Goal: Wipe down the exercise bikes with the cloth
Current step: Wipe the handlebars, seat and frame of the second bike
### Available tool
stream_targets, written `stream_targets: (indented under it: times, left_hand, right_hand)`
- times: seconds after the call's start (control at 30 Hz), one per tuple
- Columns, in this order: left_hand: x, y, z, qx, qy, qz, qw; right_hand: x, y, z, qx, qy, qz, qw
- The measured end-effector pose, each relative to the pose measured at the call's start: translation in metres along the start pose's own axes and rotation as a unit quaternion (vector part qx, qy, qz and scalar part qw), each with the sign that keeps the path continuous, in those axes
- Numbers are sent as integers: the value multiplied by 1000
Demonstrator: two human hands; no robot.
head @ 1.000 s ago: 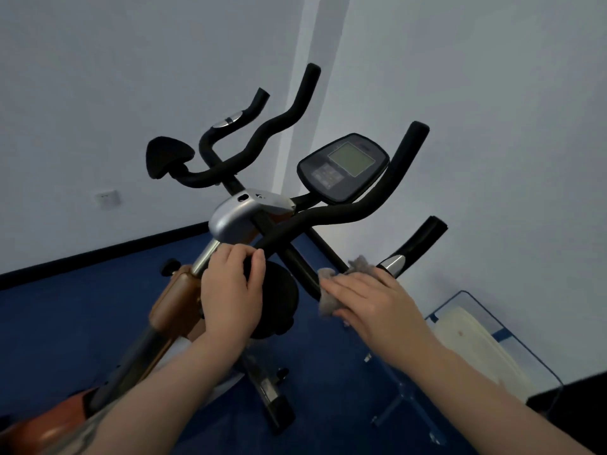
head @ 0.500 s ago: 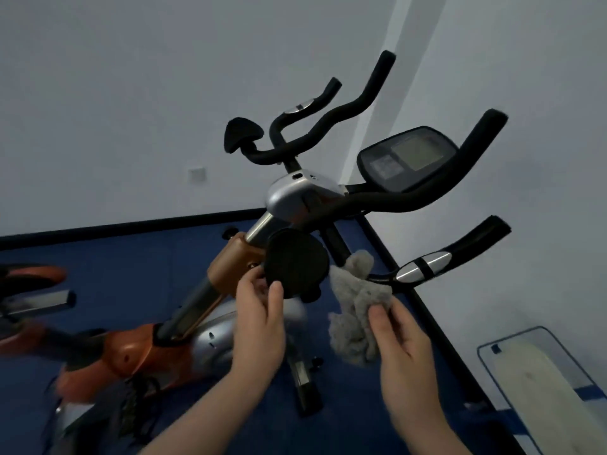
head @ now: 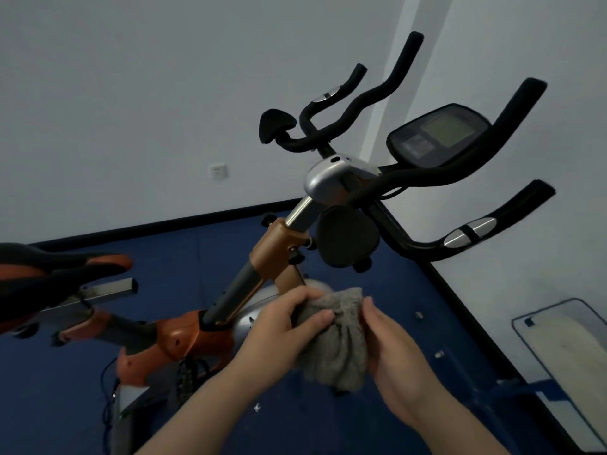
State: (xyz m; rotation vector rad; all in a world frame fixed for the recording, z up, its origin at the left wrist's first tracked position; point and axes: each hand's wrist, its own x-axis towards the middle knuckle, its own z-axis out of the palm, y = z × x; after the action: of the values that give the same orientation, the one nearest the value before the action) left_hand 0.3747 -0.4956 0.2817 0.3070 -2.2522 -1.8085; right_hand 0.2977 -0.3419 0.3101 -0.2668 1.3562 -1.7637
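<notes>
Currently both hands hold the cloth [head: 335, 339] off the bike [head: 262, 257], at 6 o'clock: left hand [head: 279, 333] pinching it, right hand [head: 394, 349] cupping it. Risk: loose folds slip during regripping; cloth drops to the floor [head: 410, 307].

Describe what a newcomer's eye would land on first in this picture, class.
First, the two hands low in the middle: the left hand and right hand both grip a grey cloth. Above them rise the bike's black handlebars, with the display at upper right.
</notes>
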Motion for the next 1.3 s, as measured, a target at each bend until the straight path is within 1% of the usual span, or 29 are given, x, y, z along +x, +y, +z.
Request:
stream_targets:
  times: [0.07, 0.1, 0.17, 0.2, 0.27, 0.37, 0.5, 0.57, 0.63, 0.7, 0.77, 0.83, 0.9, 0.97, 1.03, 1.13, 1.2, 1.27, 1.3]
  left_hand:
    - [-9, -5, -22, 21, 23, -23, 999]
    - [-14, -7, -35, 33, 22, -26, 999]
    - [-25, -11, -60, 43, 2, -31, 999]
    - [-30, -13, -73, 38, -6, -35, 999]
    - [-40, -17, -97, 35, -13, -39, 999]
    - [-52, -21, -126, 44, -32, -42, 998]
    - [-64, -29, -151, 57, -4, -48, 997]
    - [-72, -31, -158, 70, 0, -59, 996]
    - [-83, -34, -162, 73, -3, -62, 995]
    - [-93, -33, -166, 72, 16, -64, 995]
    - [-100, -31, -171, 64, 45, -55, 995]
    - [-105, -25, -177, 61, 55, -38, 996]
    - [-109, -17, -180, 70, 53, -14, 996]
    - [-114, -10, -178, 73, 55, -2, 996]
    - [-120, -3, -170, 14, 55, -29, 998]
    - [-130, 4, -146, -109, 46, -119, 986]
    - [-139, 5, -132, -132, 62, -154, 977]
    - [-148, 5, -124, -127, 79, -173, 973]
    - [-153, 5, -122, -120, 87, -184, 972]
  right_hand:
    - [1, 8, 20, -30, -5, -12, 999]
    - [2, 14, 29, -69, -1, -19, 997]
    - [3, 29, 49, -155, 15, -37, 987]
    - [5, 36, 58, -181, 38, -53, 981]
    - [7, 46, 74, -192, 99, -70, 974]
    - [7, 54, 93, -198, 151, -76, 966]
    - [0, 65, 118, -220, 200, -106, 949]
    - [-5, 71, 130, -222, 198, -109, 948]
    - [-11, 74, 142, -235, 171, -112, 950]
    - [-16, 69, 149, -256, 153, -118, 947]
    - [-22, 61, 149, -288, 155, -141, 934]
    - [-31, 54, 143, -330, 162, -155, 917]
    - [-42, 51, 136, -355, 163, -154, 907]
    - [-55, 51, 128, -366, 162, -138, 906]
    - [-70, 53, 123, -332, 167, -114, 921]
    - [-89, 59, 117, -228, 202, -72, 950]
    - [-102, 64, 111, -166, 226, -41, 959]
    - [-116, 68, 103, -111, 194, 1, 975]
    - [-123, 69, 98, -109, 166, 19, 980]
